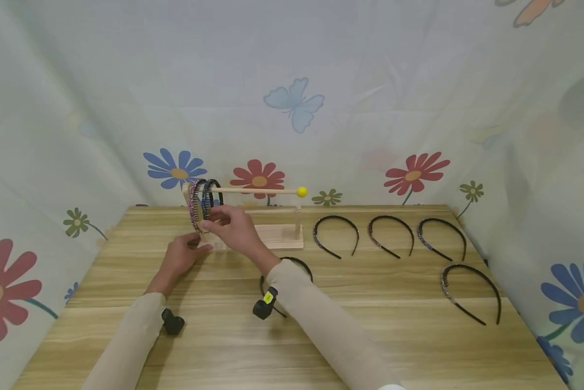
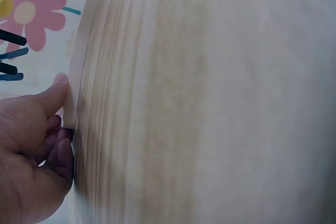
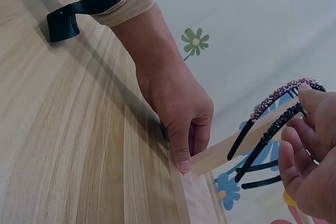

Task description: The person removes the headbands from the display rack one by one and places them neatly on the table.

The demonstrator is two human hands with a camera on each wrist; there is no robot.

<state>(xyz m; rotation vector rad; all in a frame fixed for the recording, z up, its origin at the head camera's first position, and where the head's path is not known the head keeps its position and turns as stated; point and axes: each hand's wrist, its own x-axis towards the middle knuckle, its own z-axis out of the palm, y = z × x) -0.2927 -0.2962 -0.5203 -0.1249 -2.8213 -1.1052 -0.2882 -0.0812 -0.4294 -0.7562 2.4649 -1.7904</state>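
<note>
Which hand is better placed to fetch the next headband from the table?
Probably the right hand, once clear of the hung headbands: the loose headbands lie nearer it, while the left hand grips the wooden stand's base.

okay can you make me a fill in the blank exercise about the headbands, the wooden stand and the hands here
1. The ball at the tip of the wooden rod is coloured ____.
2. The person's ____ hand grips the base of the wooden stand.
3. The hanging headbands number ____.
4. The loose headbands lying on the table number ____.

Missing words: yellow; left; two; five.
</note>
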